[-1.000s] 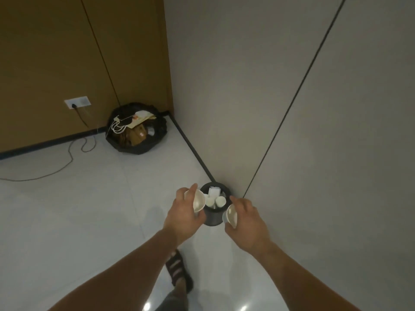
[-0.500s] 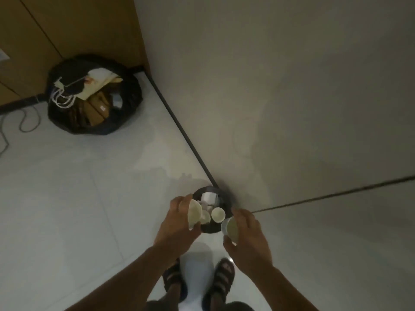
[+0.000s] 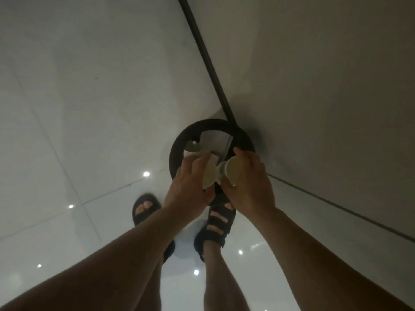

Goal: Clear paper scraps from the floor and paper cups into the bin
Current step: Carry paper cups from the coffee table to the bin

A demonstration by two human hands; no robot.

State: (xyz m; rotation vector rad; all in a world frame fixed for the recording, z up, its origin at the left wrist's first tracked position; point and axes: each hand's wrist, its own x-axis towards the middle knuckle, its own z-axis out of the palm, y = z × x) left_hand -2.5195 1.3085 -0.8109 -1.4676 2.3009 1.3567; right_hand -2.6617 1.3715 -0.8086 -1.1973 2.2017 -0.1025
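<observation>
Left hand (image 3: 188, 189) is gripping a squashed left paper cup (image 3: 208, 176), fingers (image 3: 193, 167) curled round its wall. Right hand (image 3: 249, 187) is gripping the right paper cup (image 3: 232, 173) likewise, mouth facing the camera. Both cups are hovering over the near edge of the black bin (image 3: 177, 142), almost touching each other.

The bin is sitting just beside the wall (image 3: 314, 86) and is already holding paper scraps (image 3: 214, 140) that appear to be piling high.

Risks, as judged:
- The opening is looking small and crowded, so a released cup may be landing on the heap and rolling out.
- A cup clipping the near rim would be dropping beside the sandal (image 3: 215, 225) onto the glossy floor (image 3: 89, 108).
- Cups released together may be knocking each other aside.
</observation>
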